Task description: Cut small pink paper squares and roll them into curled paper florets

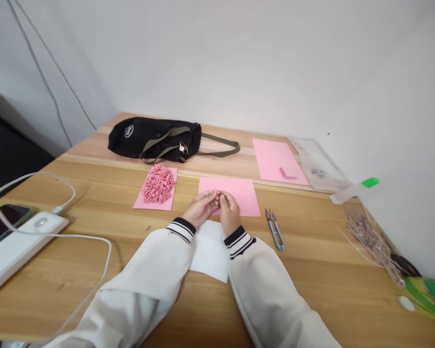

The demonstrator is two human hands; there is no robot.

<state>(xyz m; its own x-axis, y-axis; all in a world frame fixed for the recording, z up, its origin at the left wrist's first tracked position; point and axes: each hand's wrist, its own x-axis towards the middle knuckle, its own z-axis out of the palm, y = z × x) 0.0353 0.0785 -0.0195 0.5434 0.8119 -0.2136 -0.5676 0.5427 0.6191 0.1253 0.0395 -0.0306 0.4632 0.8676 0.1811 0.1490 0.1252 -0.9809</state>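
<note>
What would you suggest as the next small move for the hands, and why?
Perhaps steady the small pink piece with the left hand and pinch it with the right hand, since both hands' fingertips meet at it over the pink paper.

Lighting: one soft, diffuse indoor light, fairly bright, source out of view; pale grey wall [217, 63] evenly lit behind the black bag [141, 131], faint blurred shadows beside the white cable [101, 238] left of and nearer than the bag, darker shading on the wooden table [203, 309] at the near edge. Picture quality: wide-angle stretch at both sides, thin stems [369, 237] far right of the bag soft and smeared, small details slightly soft.
</note>
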